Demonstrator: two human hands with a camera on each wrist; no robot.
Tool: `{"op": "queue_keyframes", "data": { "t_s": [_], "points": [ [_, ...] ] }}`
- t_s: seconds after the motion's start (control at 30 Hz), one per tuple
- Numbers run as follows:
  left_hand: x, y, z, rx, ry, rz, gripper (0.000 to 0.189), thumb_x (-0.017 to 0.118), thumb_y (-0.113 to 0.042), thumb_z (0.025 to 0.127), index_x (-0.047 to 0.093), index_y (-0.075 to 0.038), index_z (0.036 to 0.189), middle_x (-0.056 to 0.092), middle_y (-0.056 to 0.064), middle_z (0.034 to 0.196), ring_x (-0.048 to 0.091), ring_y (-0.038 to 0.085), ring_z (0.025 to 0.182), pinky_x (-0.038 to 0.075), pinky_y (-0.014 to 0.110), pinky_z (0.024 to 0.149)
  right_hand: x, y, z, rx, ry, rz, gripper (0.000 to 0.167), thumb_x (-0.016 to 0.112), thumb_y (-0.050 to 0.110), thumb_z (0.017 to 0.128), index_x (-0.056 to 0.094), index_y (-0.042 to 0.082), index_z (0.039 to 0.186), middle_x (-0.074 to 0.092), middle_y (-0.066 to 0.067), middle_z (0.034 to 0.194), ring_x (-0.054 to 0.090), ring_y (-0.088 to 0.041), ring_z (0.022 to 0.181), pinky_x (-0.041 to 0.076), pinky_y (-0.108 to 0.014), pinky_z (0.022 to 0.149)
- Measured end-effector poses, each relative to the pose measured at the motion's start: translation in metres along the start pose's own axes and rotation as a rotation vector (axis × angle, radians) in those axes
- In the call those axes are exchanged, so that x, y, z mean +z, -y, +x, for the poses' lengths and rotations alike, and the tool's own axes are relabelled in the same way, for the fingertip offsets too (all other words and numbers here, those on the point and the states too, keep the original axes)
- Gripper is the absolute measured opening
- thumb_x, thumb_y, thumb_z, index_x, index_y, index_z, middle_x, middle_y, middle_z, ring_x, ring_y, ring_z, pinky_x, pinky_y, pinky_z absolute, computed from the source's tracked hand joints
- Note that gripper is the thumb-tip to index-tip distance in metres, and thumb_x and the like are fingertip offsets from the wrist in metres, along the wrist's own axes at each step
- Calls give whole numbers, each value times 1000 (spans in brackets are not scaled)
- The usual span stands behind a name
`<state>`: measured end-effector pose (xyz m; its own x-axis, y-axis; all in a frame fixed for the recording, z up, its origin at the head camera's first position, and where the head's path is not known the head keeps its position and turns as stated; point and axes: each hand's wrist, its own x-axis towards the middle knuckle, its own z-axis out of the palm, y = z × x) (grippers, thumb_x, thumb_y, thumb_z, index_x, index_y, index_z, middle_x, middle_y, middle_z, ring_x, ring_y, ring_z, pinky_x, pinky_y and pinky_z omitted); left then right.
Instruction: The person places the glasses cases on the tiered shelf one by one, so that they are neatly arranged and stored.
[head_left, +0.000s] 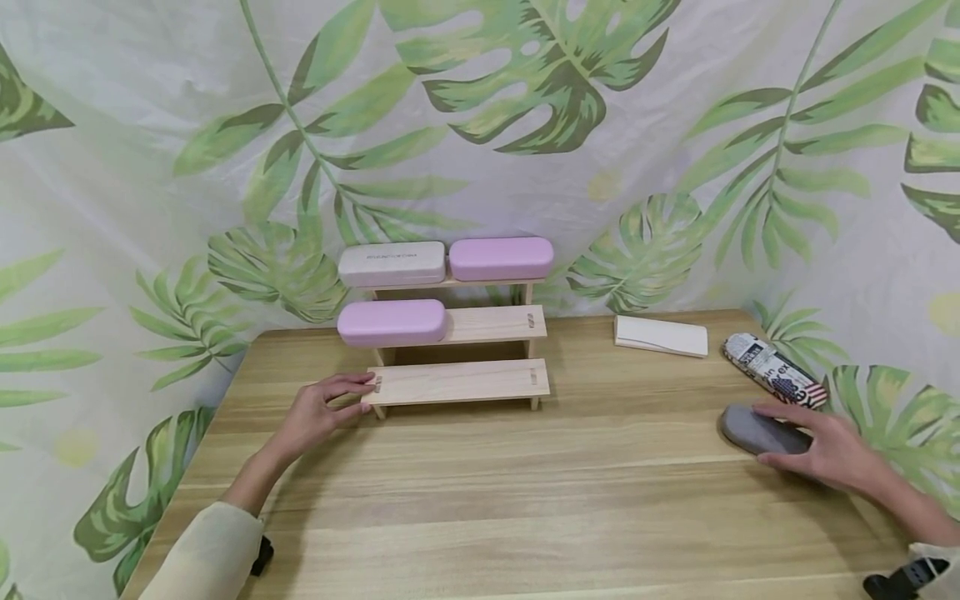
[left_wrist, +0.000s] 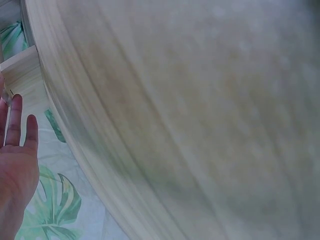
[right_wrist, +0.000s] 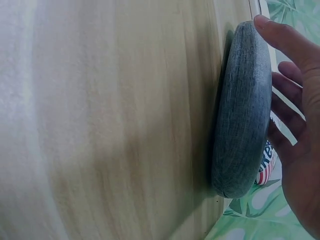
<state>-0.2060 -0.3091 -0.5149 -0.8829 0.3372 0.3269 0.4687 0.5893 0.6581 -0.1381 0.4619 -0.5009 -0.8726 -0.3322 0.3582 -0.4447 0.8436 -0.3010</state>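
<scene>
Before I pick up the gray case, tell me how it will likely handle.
The gray case is probably stiff, as its sides keep a smooth, undented curve. Its fabric-like texture suggests it won't be very slippery. The rounded outline may let it rock or swivel if pushed near one end.

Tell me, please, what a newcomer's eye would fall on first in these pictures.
Probably the pink case at the right of the wooden rack's top tier, along with the second pink case at the left of the middle tier. Next might come the right grip, spanning the dark gray case on the table's right side. The leaf-patterned cloth behind the table is also striking.
</scene>
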Motion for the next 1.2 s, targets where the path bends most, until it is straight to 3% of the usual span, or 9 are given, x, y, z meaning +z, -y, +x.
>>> {"op": "queue_keyframes", "data": {
  "t_s": [0.3, 0.53, 0.87, 1.2],
  "points": [
    [-1, -2, -1, -15, 13, -31, 37, 86, -9, 90, 79, -15, 125, 70, 7, 140, 65, 34, 130, 38, 4, 106, 3, 0, -4, -22, -9, 15, 78, 105, 31, 56, 77, 15, 127, 79, -17, 114, 71, -18, 99, 40, -6, 84],
    [-1, -1, 0, -11, 8, -31, 37, 86, -8, 90, 79, -16, 126, 70, 7, 140, 65, 34, 130, 37, 4, 106, 5, -1, -7, -20, -2, 9, 79, 106, 33, 54, 77, 15, 124, 79, -16, 113, 71, -22, 97, 40, -5, 85],
    [0, 1, -2, 8, 0, -16, 37, 86, -8, 89, 79, -14, 125, 70, 10, 139, 65, 36, 128, 37, 4, 106, 5, -3, -8, -42, 6, 83, 76, 107, 26, 55, 77, 17, 125, 78, -9, 113, 61, 4, 107, 35, 0, 88],
    [0, 1, -1, 9, -3, -22, 39, 86, -5, 89, 79, -13, 126, 71, 9, 138, 66, 35, 128, 39, 5, 105, 7, -7, -9, -89, -4, 119, 76, 105, 14, 55, 77, 14, 125, 73, 14, 119, 52, 17, 112, 34, 1, 90]
  ]
}}
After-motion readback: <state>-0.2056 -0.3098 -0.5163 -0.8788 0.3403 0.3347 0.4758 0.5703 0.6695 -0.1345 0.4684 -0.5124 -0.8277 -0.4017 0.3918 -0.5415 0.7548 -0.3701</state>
